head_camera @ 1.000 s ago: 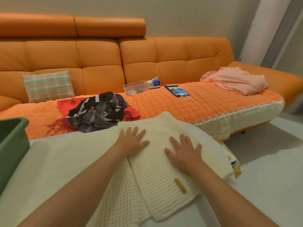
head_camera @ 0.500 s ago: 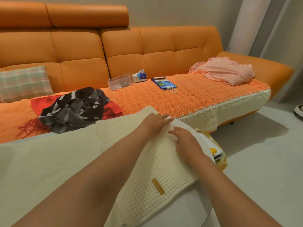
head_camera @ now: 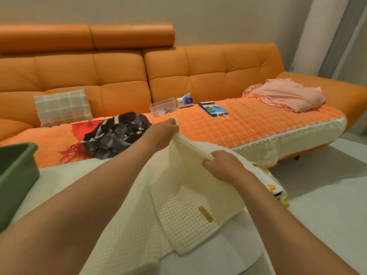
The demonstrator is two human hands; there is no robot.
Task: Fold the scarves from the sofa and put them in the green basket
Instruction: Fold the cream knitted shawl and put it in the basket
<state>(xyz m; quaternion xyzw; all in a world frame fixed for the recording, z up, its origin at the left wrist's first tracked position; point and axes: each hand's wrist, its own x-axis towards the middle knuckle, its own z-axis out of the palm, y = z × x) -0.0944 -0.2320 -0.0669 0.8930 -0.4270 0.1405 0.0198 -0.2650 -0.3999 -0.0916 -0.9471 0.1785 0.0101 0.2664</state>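
Grips the far edge of a cream waffle-knit scarf in left hand and right hand, fingers curled tight round the fabric, edge raised above a white surface. Beyond, on the orange leather sofa, a black-and-grey striped scarf heaped over a red fringed scarf; at far left, a green plastic basket.

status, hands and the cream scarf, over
Left hand pinches, right hand grips far edge of cream waffle scarf, held up off white surface. Green basket at left. Striped scarf, red scarf heaped on sofa.
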